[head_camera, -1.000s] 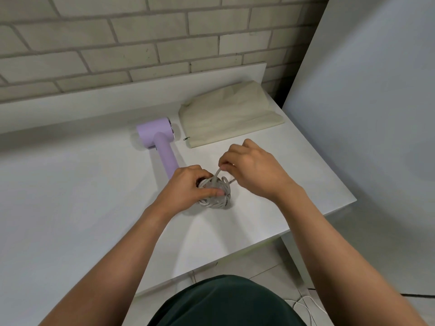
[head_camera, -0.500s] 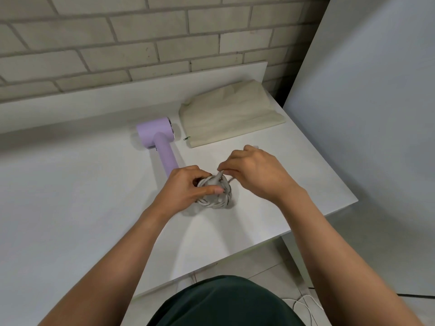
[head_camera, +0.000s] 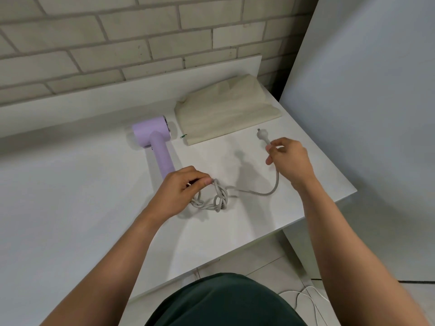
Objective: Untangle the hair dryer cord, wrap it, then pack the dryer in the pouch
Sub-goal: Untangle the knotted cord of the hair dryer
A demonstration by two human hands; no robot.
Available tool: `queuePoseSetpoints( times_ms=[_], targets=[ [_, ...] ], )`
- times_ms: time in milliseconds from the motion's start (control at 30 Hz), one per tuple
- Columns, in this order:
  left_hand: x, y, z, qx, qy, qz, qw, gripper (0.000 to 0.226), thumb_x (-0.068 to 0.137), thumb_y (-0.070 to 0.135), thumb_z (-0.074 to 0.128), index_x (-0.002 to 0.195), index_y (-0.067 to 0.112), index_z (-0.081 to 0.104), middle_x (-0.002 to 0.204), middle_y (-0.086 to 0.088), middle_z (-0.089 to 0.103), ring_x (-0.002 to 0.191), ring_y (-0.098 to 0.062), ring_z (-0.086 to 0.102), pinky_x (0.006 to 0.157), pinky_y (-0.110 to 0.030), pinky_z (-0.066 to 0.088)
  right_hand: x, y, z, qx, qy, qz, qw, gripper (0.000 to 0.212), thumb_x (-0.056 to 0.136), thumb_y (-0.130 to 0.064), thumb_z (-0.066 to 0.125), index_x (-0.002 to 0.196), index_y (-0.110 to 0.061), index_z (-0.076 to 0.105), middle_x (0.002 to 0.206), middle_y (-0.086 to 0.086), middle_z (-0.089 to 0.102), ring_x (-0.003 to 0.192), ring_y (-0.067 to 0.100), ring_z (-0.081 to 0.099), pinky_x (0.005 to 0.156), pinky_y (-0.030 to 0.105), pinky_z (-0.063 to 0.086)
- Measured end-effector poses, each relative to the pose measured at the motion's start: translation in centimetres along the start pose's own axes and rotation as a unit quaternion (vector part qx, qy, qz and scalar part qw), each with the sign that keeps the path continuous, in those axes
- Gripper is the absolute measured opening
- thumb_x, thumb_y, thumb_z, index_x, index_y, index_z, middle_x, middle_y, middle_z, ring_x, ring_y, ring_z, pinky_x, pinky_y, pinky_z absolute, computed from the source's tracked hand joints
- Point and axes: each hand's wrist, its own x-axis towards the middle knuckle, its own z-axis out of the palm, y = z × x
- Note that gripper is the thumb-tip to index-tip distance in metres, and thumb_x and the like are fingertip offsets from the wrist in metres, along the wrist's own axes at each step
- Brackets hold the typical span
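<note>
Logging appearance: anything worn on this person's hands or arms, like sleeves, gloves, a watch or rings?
No. The left hand and right hand are ungloved, with no rings or watch visible. The left forearm and right forearm are sleeveless to the frame edge. A dark green garment shows at the bottom.

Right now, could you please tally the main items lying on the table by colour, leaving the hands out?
Lilac: 1, the hair dryer
Grey: 1, the cord with its plug
Beige: 1, the pouch
Total: 3
</note>
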Motion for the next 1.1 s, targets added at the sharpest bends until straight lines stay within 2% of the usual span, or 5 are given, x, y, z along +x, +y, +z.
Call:
queuePoseSetpoints(
  times_ms=[267,600,733,900,1100],
  targets=[
    [-0.5,0.2,-1.1,-0.036,0.015,-0.021,0.999,0.018,0.104,0.022,0.058,0.094,0.026,0.073,0.091,0.005,0.066,0.072,-0.014,0.076,0.064,-0.024,0.055,1.3,5.1,2.2,0.047,0.015,0.125,0.991,0.019,0.102,-0.019,0.055,0.12,-0.015,0.05,0.093,0.016,0.075,0.06,0.019,0.064,0.057,0.032,0.052],
    [0.1,0.6,-1.5,-0.036,0.044,-0.036,0.998,0.015,0.102,0.023,0.062,0.095,0.024,0.075,0.086,0.013,0.066,0.064,-0.016,0.076,0.059,-0.025,0.055,0.4,6.3,3.1,-0.32,0.029,0.029,0.947,0.027,0.106,-0.038,0.051,0.112,-0.017,0.067,0.108,0.014,0.067,0.085,0.038,0.06,0.071,0.036,0.045],
    [0.9,1.4,-1.5,-0.044,0.046,-0.054,0.996,0.017,0.103,0.026,0.061,0.094,0.027,0.075,0.086,0.003,0.072,0.064,-0.017,0.075,0.056,-0.02,0.05,-1.9,2.9,2.5,-0.161,0.035,-0.135,0.977,0.016,0.098,-0.018,0.061,0.106,-0.021,0.075,0.088,0.0,0.068,0.083,0.025,0.067,0.072,0.032,0.049],
    [2.0,2.3,-1.6,-0.049,0.013,-0.057,0.997,0.018,0.103,0.029,0.06,0.094,0.026,0.075,0.085,0.004,0.076,0.064,-0.021,0.072,0.058,-0.023,0.051,-5.2,-0.7,3.2,0.002,-0.29,-0.215,0.933,0.047,0.094,-0.005,0.065,0.134,-0.029,0.065,0.13,-0.017,0.066,0.119,-0.001,0.061,0.1,0.015,0.047],
    [2.5,3.2,-1.8,-0.058,-0.068,-0.089,0.992,0.021,0.103,0.032,0.059,0.099,0.019,0.075,0.088,0.001,0.078,0.063,-0.016,0.069,0.055,-0.019,0.046,-4.9,-0.6,3.8,0.007,-0.232,-0.246,0.941,0.017,0.097,-0.019,0.07,0.114,-0.024,0.074,0.115,-0.019,0.069,0.112,0.0,0.062,0.1,0.028,0.051]
  ],
)
